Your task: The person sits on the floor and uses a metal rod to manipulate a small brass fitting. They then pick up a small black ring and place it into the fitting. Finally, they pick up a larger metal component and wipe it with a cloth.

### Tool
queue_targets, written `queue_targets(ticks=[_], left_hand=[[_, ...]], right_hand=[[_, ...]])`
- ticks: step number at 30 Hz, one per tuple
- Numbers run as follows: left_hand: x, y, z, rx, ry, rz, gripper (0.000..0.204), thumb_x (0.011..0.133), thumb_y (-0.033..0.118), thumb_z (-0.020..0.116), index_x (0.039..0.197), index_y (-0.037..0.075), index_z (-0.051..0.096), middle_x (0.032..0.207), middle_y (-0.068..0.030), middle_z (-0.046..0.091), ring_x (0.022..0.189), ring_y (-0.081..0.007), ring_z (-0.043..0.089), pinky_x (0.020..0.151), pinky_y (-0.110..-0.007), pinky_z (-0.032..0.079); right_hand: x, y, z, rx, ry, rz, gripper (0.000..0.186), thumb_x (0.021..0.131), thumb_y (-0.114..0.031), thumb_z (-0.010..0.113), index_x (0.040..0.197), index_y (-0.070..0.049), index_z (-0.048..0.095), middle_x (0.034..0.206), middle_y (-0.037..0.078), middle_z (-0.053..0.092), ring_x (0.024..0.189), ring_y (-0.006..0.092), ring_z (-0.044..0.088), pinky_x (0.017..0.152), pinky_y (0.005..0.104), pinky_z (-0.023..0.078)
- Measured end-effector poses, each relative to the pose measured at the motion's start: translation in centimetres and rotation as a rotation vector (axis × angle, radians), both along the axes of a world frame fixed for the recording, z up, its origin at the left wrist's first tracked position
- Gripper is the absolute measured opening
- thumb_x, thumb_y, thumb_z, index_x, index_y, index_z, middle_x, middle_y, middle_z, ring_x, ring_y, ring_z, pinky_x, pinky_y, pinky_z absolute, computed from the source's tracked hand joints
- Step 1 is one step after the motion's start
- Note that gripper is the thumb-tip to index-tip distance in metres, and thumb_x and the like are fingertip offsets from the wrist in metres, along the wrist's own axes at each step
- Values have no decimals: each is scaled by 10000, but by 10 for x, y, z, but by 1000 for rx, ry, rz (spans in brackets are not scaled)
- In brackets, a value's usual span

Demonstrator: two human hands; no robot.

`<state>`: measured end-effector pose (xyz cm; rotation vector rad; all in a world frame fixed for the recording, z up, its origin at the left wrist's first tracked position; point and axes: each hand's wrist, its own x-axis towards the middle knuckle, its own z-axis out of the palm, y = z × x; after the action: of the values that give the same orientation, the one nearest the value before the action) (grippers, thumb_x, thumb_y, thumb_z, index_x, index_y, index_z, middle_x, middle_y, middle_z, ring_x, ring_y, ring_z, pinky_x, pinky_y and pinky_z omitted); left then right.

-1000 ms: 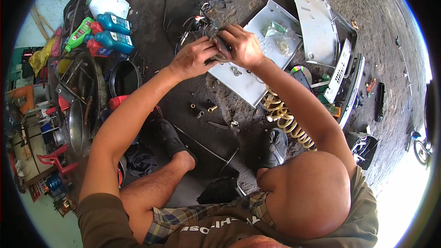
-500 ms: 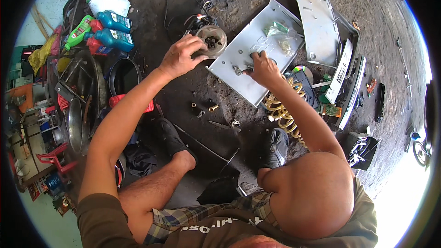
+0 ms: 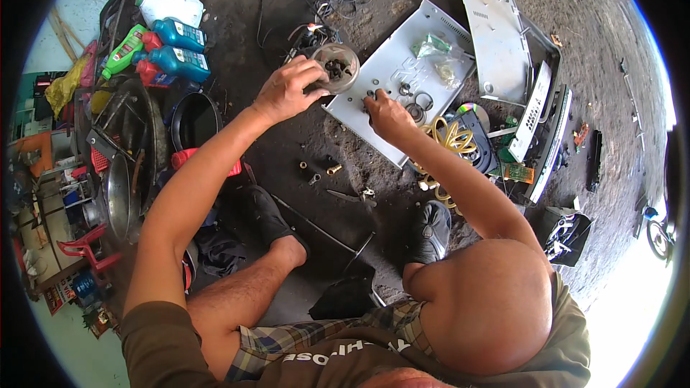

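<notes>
Round container (image 3: 349, 80), greyish and holding small dark pieces (image 3: 336, 68), is in the far middle of the scene, by the left edge of the pale sheet-metal tray (image 3: 413, 25). The left hand (image 3: 286, 90) grips its left side between thumb and fingers. The right hand (image 3: 390, 116) reaches down to the tray, fingertips drawn together near small parts; I cannot tell whether they pinch one. The step in hand seems to be handling loose parts, and the next move calls for a light, exact fingertip hold. To the right lie smooth dark rings (image 3: 415, 111) and crinkled plastic bags (image 3: 433, 45).
</notes>
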<state>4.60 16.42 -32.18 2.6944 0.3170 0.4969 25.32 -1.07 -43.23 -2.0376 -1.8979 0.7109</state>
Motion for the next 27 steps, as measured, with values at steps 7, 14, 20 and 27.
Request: queue_targets(ticks=[7,14,20,27], left_hand=[[4,-2,-3,12,17,-26,277,769,78,877,991,64,712,1023,-49,703,1007,-281,671,901,-400,575],[6,-4,-8,56,15,-61,302,741,63,900,973,50,706,1026,-66,706,992,-290,680,883,-408,581],[16,-13,-1,106,-7,-90,308,736,56,889,989,29,716,1046,-79,717,997,-297,684,878,-400,592],[15,-9,2,79,-11,-72,304,741,62,895,991,40,723,1031,-72,712,986,-290,680,879,-405,587]], right_hand=[[5,-1,-1,30,57,-10,239,926,-58,618,1156,-16,666,1241,272,648,1021,457,724,931,515,602],[27,13,61,106,342,-231,250,785,-100,757,1014,-7,727,1014,238,743,959,422,745,921,463,603],[19,42,119,432,453,-182,294,802,-78,798,1085,-16,747,1022,225,730,947,406,747,896,455,603],[37,32,103,442,485,-312,239,878,-113,801,1089,-13,750,1029,215,746,955,400,755,840,453,606]])
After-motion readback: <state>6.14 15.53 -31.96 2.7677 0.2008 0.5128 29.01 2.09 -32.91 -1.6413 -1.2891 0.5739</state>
